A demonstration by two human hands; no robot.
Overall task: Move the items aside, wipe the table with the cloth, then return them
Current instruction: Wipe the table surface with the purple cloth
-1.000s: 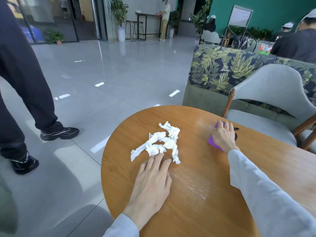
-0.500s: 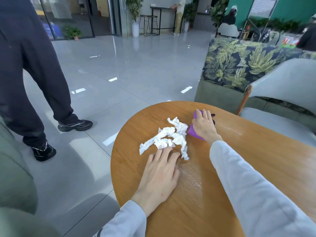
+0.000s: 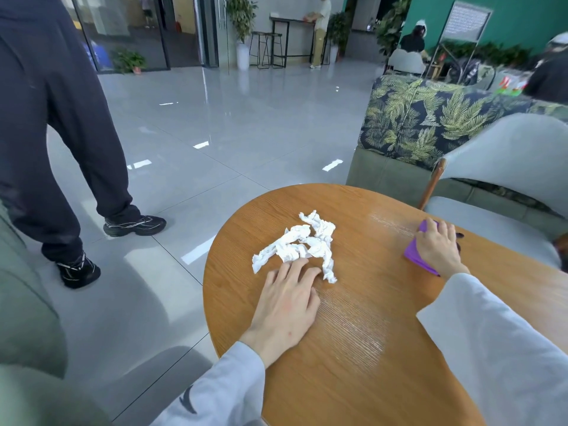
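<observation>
Wiping step; right hand point(image 3: 438, 245) presses purple cloth point(image 3: 413, 256) flat at round wooden bench point(image 3: 353, 379) far-right edge; left hand point(image 3: 287, 302) spread flat, fingertips touching crumpled white tissue point(image 3: 302, 242); next: sweep unwiped middle.

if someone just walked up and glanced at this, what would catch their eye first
Probably the crumpled white tissue near the middle of the round wooden table, with the left hand flat beside it, fingertips touching its near edge. Next, the purple cloth pressed under the right hand toward the table's far right edge, with a pale wiped streak beside it. A person in dark trousers stands on the floor at left.
</observation>
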